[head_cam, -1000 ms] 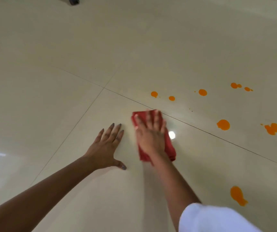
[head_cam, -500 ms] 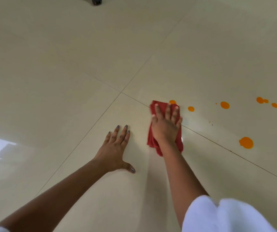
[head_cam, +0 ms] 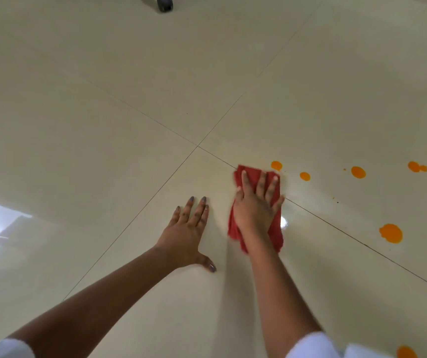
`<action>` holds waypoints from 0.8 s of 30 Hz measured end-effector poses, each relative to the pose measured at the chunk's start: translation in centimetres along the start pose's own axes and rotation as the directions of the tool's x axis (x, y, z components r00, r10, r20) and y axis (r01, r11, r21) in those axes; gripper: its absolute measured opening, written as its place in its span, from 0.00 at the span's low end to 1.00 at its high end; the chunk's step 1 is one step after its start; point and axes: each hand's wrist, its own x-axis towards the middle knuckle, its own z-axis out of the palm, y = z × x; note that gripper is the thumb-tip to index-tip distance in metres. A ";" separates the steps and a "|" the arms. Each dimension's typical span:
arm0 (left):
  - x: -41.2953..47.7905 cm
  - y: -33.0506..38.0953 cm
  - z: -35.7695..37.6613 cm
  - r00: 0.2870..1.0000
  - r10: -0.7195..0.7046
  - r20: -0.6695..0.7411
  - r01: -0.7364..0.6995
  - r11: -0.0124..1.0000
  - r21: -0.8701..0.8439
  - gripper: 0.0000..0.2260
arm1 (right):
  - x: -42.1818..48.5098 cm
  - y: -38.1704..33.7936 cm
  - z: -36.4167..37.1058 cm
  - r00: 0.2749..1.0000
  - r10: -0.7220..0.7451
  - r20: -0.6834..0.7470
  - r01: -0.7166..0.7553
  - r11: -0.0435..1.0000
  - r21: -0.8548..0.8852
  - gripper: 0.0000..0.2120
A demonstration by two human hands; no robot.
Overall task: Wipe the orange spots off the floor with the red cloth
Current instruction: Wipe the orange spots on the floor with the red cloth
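**Red cloth pressed flat, just short of the nearest spot**

The right hand lies spread on the red cloth, fingers straight and pressing it to the floor, not curled round it. The hand covers the cloth's middle, so only its far edge and ragged near end show. The cloth lies across a grout line, just near and left of the closest orange spot, with a sliver of tile between them. The left hand rests flat and empty on the tile just left of the cloth, fingers straight, thumb out. Further spots trail off to the right: a small spot, a rounder spot, a double blob by the right edge, and a large spot nearer. A last spot is cut off at the near edge beside a blurred white sleeve. A dark object at the far edge is cut off too, and I cannot tell what it is
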 end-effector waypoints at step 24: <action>-3.4 0.5 2.5 0.990 0.137 -0.037 -0.139 0.989 -0.049 0.59 | -8.6 10.1 -0.4 0.986 0.143 -0.086 -0.148 0.988 -0.048 0.23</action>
